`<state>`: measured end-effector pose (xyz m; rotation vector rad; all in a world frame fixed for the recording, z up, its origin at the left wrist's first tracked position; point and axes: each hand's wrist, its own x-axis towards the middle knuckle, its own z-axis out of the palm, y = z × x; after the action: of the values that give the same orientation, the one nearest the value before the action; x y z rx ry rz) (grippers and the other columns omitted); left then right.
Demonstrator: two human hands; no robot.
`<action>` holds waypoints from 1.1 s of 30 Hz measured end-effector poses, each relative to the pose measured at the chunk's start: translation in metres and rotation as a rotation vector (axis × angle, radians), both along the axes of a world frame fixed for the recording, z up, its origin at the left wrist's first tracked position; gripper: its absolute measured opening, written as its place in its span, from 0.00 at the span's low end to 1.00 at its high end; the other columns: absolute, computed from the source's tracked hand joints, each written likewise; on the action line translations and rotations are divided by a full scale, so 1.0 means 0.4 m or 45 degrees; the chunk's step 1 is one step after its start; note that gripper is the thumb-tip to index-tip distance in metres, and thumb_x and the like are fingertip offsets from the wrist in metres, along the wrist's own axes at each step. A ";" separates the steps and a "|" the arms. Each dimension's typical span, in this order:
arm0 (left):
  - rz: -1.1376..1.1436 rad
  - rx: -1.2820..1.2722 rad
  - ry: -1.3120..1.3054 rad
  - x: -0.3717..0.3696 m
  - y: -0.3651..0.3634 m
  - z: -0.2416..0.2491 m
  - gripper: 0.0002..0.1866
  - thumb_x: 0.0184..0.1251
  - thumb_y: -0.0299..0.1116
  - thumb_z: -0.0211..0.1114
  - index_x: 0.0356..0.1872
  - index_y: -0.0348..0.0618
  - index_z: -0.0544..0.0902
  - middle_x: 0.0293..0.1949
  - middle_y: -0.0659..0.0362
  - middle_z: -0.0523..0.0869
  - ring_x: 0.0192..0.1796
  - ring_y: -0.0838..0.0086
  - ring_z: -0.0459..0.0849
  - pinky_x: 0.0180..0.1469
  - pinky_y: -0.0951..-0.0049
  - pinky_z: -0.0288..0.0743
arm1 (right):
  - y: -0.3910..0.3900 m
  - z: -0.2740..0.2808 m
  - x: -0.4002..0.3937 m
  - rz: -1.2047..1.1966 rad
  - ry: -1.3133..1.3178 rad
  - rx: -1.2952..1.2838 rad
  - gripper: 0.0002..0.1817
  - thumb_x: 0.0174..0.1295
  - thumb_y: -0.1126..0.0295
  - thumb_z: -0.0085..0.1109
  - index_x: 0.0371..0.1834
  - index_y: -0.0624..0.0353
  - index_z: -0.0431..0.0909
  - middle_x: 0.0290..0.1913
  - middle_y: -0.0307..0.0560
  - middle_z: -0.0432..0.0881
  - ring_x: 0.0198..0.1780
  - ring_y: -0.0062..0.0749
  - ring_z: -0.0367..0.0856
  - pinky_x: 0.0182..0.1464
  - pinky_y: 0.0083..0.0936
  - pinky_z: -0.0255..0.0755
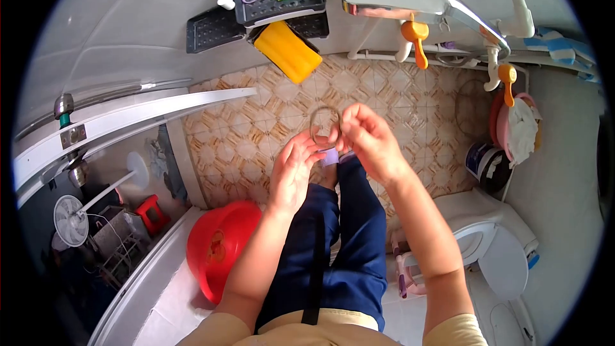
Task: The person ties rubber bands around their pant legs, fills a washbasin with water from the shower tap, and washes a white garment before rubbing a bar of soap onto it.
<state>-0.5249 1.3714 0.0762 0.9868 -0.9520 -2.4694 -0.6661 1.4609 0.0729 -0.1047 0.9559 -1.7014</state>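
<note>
A thin brown ring-shaped band is held up in front of me, over the tiled floor and my feet. My right hand pinches its right side between thumb and fingers. At its lower left edge is my left hand, palm turned up, fingers stretched out and slightly apart. Whether those left fingertips press on the band or only rest beside it is hard to see. What the band is made of does not show.
Beside my left arm sits a red basin. The toilet is at right, below a dark bucket and a pink basin. Black shelves and orange-handled valves line the far wall. A white door frame stands left.
</note>
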 end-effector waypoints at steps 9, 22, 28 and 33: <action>-0.242 0.368 0.038 0.012 0.078 -0.064 0.09 0.68 0.32 0.57 0.44 0.39 0.76 0.35 0.62 0.80 0.40 0.79 0.77 0.48 0.76 0.67 | 0.185 -0.072 0.116 -0.208 -0.372 0.109 0.10 0.64 0.67 0.54 0.45 0.57 0.71 0.29 0.36 0.76 0.31 0.18 0.72 0.36 0.15 0.66; -0.758 0.828 -0.179 0.094 0.183 -0.145 0.13 0.70 0.41 0.54 0.27 0.45 0.73 0.24 0.66 0.73 0.28 0.82 0.69 0.33 0.83 0.61 | 0.381 -0.157 0.318 -0.597 -0.747 -0.036 0.11 0.65 0.64 0.53 0.32 0.61 0.75 0.33 0.44 0.79 0.38 0.29 0.75 0.47 0.25 0.67; -0.701 1.024 -0.077 0.111 0.240 -0.234 0.13 0.71 0.38 0.52 0.25 0.45 0.72 0.19 0.68 0.65 0.24 0.82 0.64 0.28 0.81 0.59 | 0.452 -0.156 0.332 -0.555 -0.899 -0.130 0.13 0.67 0.61 0.50 0.33 0.61 0.74 0.23 0.41 0.73 0.25 0.25 0.72 0.38 0.24 0.71; -1.452 0.579 -0.199 0.017 0.220 -0.315 0.12 0.68 0.37 0.56 0.24 0.46 0.74 0.19 0.69 0.69 0.20 0.87 0.62 0.24 0.84 0.53 | 0.499 -0.167 0.211 0.206 -0.155 0.435 0.13 0.69 0.63 0.47 0.43 0.62 0.74 0.16 0.33 0.68 0.17 0.17 0.66 0.29 0.16 0.68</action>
<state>-0.5182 1.4595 -0.0497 0.8928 -1.2653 -3.7229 -0.5817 1.6604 0.0060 0.1428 1.1016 -1.3613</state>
